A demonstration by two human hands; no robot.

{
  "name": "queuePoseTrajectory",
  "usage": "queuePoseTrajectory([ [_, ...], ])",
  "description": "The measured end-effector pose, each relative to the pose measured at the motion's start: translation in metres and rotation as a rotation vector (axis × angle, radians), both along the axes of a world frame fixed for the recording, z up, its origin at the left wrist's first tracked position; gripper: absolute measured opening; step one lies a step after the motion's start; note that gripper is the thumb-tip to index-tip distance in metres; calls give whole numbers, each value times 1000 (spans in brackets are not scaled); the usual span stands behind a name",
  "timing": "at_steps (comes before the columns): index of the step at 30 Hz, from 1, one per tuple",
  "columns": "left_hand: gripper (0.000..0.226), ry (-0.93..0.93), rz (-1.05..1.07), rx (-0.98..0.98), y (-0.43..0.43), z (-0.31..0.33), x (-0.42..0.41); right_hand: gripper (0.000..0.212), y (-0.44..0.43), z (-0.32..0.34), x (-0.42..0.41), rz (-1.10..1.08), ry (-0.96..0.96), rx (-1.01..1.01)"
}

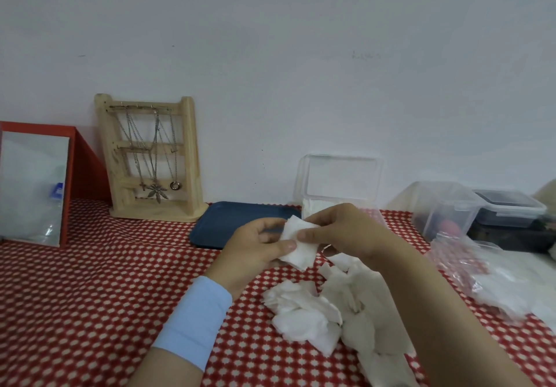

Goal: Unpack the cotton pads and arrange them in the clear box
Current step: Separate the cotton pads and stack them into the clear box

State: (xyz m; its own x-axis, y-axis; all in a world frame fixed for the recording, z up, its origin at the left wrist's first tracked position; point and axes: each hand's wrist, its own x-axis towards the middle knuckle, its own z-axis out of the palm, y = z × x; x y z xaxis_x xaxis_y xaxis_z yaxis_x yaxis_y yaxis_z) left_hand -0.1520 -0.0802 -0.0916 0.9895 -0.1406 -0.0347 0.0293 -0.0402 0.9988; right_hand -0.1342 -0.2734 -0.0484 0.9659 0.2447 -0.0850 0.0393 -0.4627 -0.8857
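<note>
A small stack of white square cotton pads is pinched between both hands above the red patterned tablecloth. My left hand grips its left side, thumb on top. From the right, my right hand holds the upper edge. Just behind my right hand stands the clear box with its lid raised against the wall; some white pads show inside at its base. Loose cotton pads lie in a heap on the cloth below my hands. A crumpled clear plastic bag rests at the right.
A dark blue tray lies behind my left hand. A wooden jewellery stand with necklaces and a red-framed mirror stand at the back left. Clear lidded containers sit at the back right.
</note>
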Motion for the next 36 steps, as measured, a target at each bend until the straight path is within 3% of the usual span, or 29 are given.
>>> queuePoseTrajectory([
  [3, 52, -59, -18, 153, -4, 4, -1, 15, -10, 5, -1, 27, 15, -21],
  [8, 62, -91, -67, 211, -22, 26, 13, 14, -29, 26, -1, 127, 7, -106],
  [13, 56, -199, 11, 290, -50, 53, 56, 21, -73, 56, 36, -206, -132, -124],
  [18, 26, -351, -36, 647, -83, 55, 106, 28, -108, 50, 82, -366, -123, -365],
  [21, 33, -374, -240, 904, -109, 45, 127, 18, -107, 38, 99, -340, -120, -550],
  [26, 38, -367, -376, 1251, -120, 25, 150, 28, -91, 19, 117, -276, -99, -783],
  [32, 33, -436, -333, 1196, -108, 14, 155, 31, -67, 4, 131, -285, -122, -969],
  [36, 40, -418, -316, 1097, -101, 10, 148, 21, -53, -5, 139, -277, 61, -793],
])
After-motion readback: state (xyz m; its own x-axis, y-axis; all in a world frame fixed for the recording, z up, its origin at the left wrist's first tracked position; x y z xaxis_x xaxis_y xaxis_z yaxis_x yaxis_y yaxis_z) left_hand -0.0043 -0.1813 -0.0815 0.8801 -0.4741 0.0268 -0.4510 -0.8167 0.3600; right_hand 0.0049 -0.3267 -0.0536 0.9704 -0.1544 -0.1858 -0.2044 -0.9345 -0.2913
